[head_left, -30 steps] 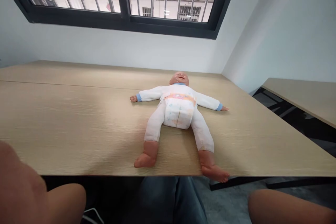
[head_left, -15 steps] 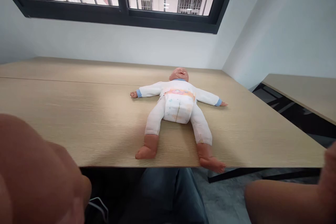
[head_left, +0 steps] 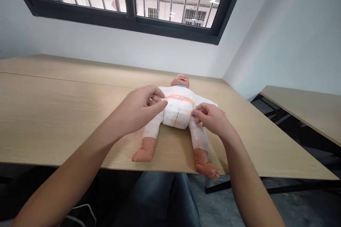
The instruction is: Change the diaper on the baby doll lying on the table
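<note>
A doll (head_left: 178, 92) lies face-up on the table (head_left: 66, 113), head far, feet near, a diaper (head_left: 173, 111) around its hips. The left hand (head_left: 145, 106), thumb and fingers parted, is at the diaper's left side; the right hand (head_left: 209, 115) curls at its right, whether gripping I cannot tell.

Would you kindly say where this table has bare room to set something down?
Bare table lies left of the doll, beyond the left forearm, and between the right forearm and the table's right edge. It is crowded around the diaper, between left hand and right hand.
</note>
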`<action>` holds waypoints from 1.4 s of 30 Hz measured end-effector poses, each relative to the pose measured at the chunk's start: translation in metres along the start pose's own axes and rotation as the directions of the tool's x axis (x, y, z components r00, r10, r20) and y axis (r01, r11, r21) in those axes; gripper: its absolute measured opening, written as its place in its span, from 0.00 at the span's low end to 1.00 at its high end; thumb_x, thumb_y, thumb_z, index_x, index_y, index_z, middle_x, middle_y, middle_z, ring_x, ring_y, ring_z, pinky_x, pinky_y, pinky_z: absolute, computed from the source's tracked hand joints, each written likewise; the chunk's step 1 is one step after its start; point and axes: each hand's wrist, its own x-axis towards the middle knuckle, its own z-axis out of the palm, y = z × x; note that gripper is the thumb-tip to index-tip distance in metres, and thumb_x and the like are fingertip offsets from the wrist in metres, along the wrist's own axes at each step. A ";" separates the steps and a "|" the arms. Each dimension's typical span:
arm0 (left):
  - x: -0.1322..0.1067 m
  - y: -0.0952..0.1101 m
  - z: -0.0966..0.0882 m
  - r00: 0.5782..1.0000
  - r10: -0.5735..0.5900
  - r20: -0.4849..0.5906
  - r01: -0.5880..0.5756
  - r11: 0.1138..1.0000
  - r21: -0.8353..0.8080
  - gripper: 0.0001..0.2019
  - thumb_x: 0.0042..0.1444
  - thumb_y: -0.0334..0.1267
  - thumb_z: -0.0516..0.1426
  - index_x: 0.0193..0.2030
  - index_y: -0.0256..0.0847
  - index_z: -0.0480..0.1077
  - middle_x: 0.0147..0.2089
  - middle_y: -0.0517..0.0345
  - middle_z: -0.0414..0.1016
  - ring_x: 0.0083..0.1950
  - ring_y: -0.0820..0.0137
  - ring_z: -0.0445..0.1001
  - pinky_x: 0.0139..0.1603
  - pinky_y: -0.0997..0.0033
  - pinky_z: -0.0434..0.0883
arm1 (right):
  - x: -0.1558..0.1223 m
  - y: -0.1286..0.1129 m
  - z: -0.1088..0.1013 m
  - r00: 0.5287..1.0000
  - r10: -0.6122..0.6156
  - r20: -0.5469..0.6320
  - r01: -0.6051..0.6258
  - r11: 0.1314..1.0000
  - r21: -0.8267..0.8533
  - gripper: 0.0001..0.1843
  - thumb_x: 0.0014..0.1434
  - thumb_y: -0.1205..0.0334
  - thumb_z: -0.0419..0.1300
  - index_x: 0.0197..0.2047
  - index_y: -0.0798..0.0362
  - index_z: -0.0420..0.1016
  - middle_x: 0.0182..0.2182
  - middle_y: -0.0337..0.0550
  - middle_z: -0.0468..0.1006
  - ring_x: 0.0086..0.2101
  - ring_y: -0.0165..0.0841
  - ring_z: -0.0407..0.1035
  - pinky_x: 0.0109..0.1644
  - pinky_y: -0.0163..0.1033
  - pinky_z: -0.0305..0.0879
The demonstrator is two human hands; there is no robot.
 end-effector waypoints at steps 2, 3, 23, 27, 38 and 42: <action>0.028 -0.031 0.017 0.992 -0.078 0.097 0.074 0.996 0.050 0.11 0.54 0.42 0.61 0.42 0.41 0.72 0.37 0.58 0.76 0.40 0.63 0.75 0.36 0.70 0.68 | 0.000 0.006 0.008 0.998 0.054 0.021 -0.055 0.997 0.060 0.11 0.62 0.54 0.59 0.35 0.54 0.70 0.25 0.40 0.75 0.29 0.34 0.76 0.29 0.33 0.62; 0.040 -0.046 0.026 0.981 -0.126 0.151 0.117 0.991 0.062 0.12 0.53 0.43 0.62 0.42 0.41 0.71 0.37 0.58 0.77 0.41 0.62 0.75 0.36 0.69 0.68 | -0.002 0.006 0.012 0.998 0.063 0.028 -0.066 0.992 0.105 0.11 0.62 0.54 0.59 0.36 0.53 0.69 0.25 0.39 0.75 0.29 0.35 0.76 0.28 0.33 0.62; 0.046 -0.069 0.064 0.948 -0.154 0.279 0.199 0.969 -0.143 0.37 0.42 0.32 0.64 0.63 0.40 0.62 0.43 0.53 0.78 0.46 0.57 0.77 0.42 0.68 0.71 | -0.021 -0.008 0.033 0.990 -0.017 0.137 0.023 0.999 -0.045 0.12 0.59 0.56 0.60 0.44 0.51 0.68 0.30 0.38 0.74 0.31 0.33 0.66 0.32 0.36 0.58; 0.043 -0.078 0.087 0.968 -0.102 0.228 0.152 0.965 -0.213 0.42 0.44 0.32 0.63 0.68 0.39 0.54 0.55 0.46 0.75 0.56 0.56 0.74 0.49 0.65 0.71 | -0.014 -0.004 0.051 0.996 -0.025 0.083 0.027 0.999 -0.024 0.17 0.56 0.58 0.61 0.49 0.51 0.67 0.31 0.37 0.71 0.32 0.33 0.66 0.34 0.36 0.58; 0.048 -0.085 0.091 0.967 -0.123 0.225 0.181 0.949 -0.258 0.38 0.47 0.31 0.61 0.67 0.40 0.54 0.51 0.46 0.76 0.52 0.56 0.76 0.45 0.63 0.73 | 0.002 0.008 0.033 0.980 0.038 0.195 -0.058 0.994 0.095 0.16 0.55 0.56 0.62 0.45 0.51 0.68 0.27 0.35 0.69 0.27 0.30 0.64 0.29 0.33 0.56; 0.031 -0.071 0.080 0.985 -0.002 0.174 0.041 0.975 -0.220 0.35 0.50 0.32 0.59 0.66 0.42 0.57 0.59 0.46 0.72 0.59 0.54 0.72 0.52 0.61 0.72 | -0.006 0.006 0.030 0.995 0.007 0.098 -0.009 1.000 0.023 0.13 0.57 0.57 0.61 0.43 0.51 0.68 0.35 0.41 0.74 0.34 0.33 0.69 0.32 0.34 0.60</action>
